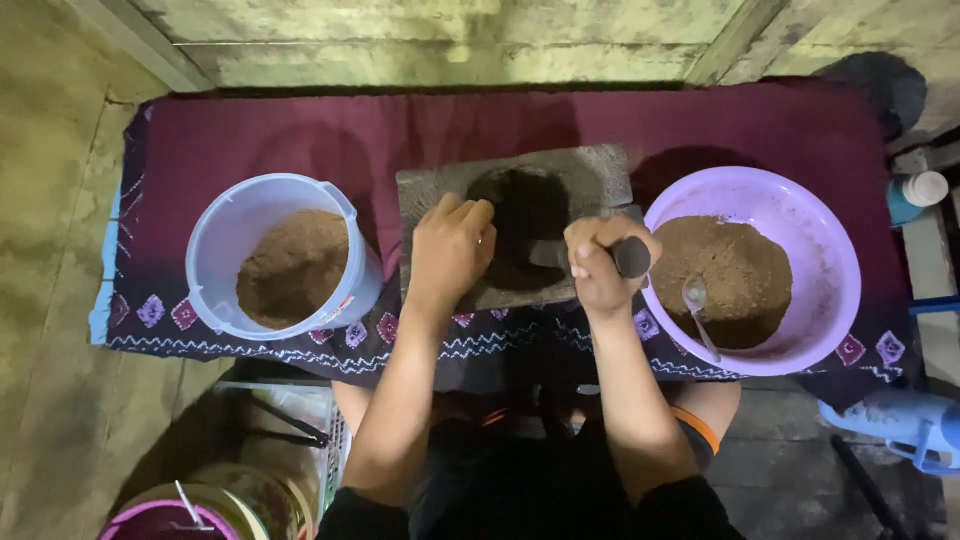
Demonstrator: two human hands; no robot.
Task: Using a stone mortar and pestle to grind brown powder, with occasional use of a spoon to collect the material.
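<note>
On the maroon cloth (300,140) at the centre of our view we see a grey stone slab (520,170); dark ground matter (525,215) lies in its hollow; the left hand (452,250) rests curled on the slab's edge, toward nine o'clock of the hollow, gripping nothing we can make out; the right hand (600,265) is fisted around a dark grinding stone (632,258) at four o'clock of it; at nine o'clock of the slab stands a clear tub (215,250) of brown powder; at three o'clock sits a lilac basin (820,240) of the same powder, a spoon (697,300) lying in it.
</note>
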